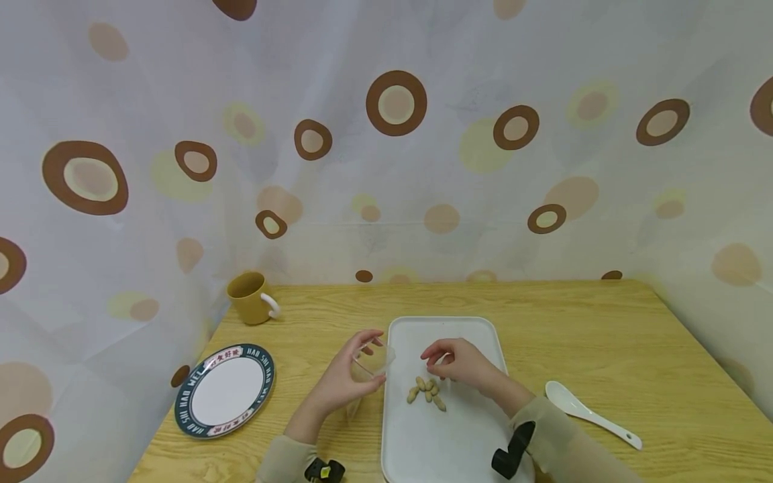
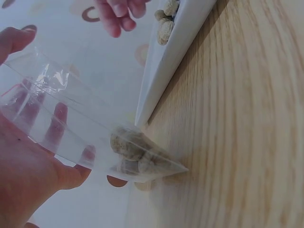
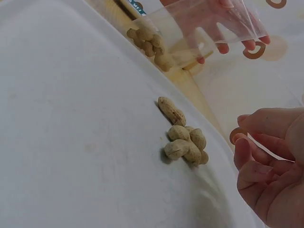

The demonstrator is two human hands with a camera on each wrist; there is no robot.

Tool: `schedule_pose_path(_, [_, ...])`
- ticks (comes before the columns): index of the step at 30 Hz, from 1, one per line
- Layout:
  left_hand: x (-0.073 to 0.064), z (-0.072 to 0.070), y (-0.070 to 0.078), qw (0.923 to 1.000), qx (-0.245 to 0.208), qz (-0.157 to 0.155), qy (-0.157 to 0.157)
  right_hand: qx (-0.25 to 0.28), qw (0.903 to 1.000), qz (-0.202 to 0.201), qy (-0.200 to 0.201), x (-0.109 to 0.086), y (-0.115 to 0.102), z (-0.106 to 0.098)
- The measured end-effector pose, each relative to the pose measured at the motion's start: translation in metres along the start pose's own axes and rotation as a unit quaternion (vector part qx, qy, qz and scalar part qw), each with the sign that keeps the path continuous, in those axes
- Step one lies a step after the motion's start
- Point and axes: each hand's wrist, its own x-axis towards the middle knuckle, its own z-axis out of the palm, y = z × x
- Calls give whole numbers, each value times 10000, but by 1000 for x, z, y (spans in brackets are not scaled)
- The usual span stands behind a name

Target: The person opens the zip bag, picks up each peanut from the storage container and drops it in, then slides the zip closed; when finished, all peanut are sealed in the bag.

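My left hand (image 1: 338, 382) holds a clear plastic bag (image 2: 71, 109) by its mouth, thumb and fingers spread around it, just left of the white tray (image 1: 419, 443). Several peanuts (image 2: 130, 147) lie in the bag's lower corner, which hangs down close to the wooden table. Above the tray is my right hand (image 1: 465, 363), its fingers loosely bent and nothing visible between thumb and fingertips. Just below that hand, a small cluster of peanuts (image 3: 185, 145) rests on the tray, in their shells.
To the left lies a white plate (image 1: 226, 392) with a dark patterned rim. A mustard mug (image 1: 249, 302) with a white handle stands behind it. Right of the tray is a white spoon (image 1: 588, 410). A patterned curtain (image 1: 338, 194) hangs behind the table.
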Motion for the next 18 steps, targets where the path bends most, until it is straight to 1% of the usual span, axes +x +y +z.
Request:
schedule_pose_path(8, [0, 0, 0, 9999, -50, 103, -65, -231, 9997, -38, 3, 2, 15, 4])
schedule_pose_path(14, [0, 0, -1, 9998, -109, 131, -58, -393, 9992, -114, -10, 2, 18, 4])
schedule_pose_path(18, [0, 0, 0, 9999, -79, 113, -65, -568, 9984, -71, -18, 3, 19, 6])
